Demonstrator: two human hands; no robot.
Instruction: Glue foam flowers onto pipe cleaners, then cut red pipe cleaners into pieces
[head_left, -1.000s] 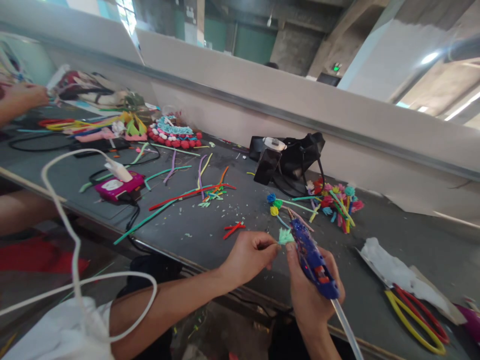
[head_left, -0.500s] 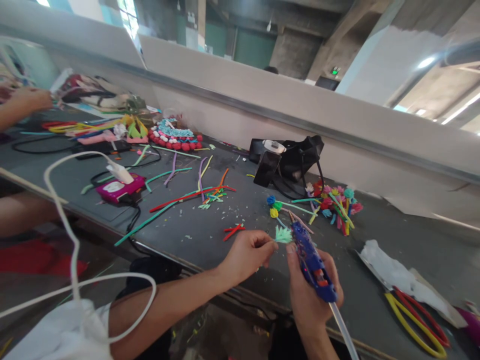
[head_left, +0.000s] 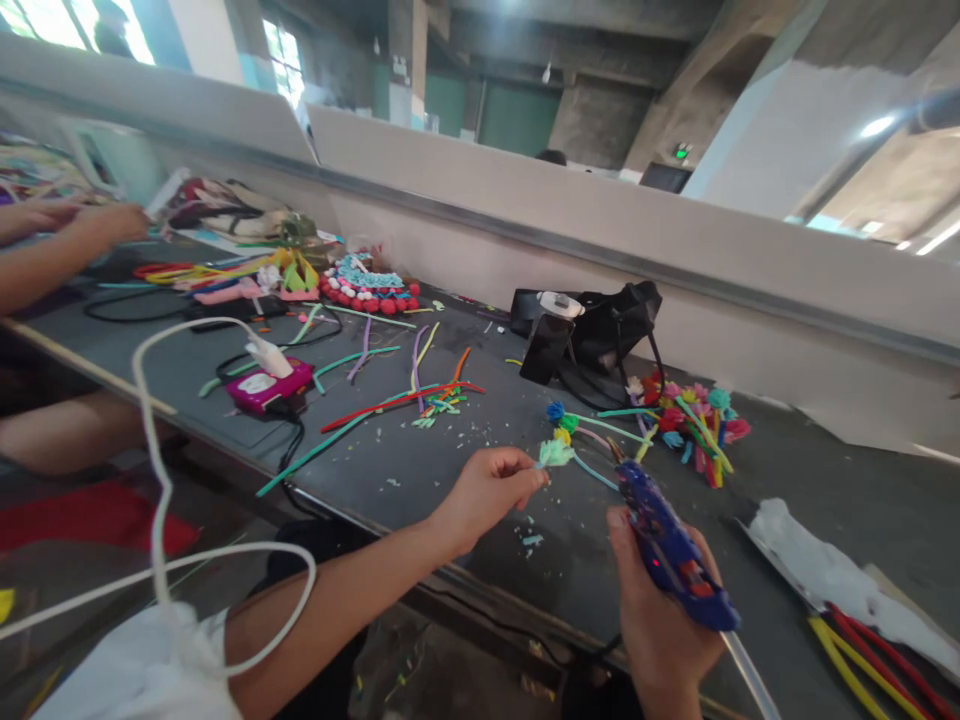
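My left hand (head_left: 495, 495) pinches the short stem of a mint-green chenille flower (head_left: 556, 453) between thumb and fingertips, just above the table. My right hand (head_left: 664, 625) is wrapped round a blue hot glue gun (head_left: 671, 545), its metal nozzle pointing up and left. A clear glue stick (head_left: 750, 675) sticks out of the gun's rear. The nozzle stands apart from the flower, to its right. Behind the flower lie small blue, green and yellow pom-pom flowers (head_left: 568, 423) on stems. Small mint scraps (head_left: 532, 540) lie between my hands.
A pile of colourful stemmed flowers (head_left: 694, 420) and a black bag (head_left: 619, 325) lie behind. Scissors (head_left: 862, 660) and a white plastic bag (head_left: 840, 570) are at right. Loose chenille stems (head_left: 397, 400) and a magenta power socket (head_left: 270, 385) lie left. Another person's hands (head_left: 105, 225) work far left.
The glue gun in my right hand has moved right, away from the flower. My left hand has drawn the flower slightly left. The view has turned a little left.
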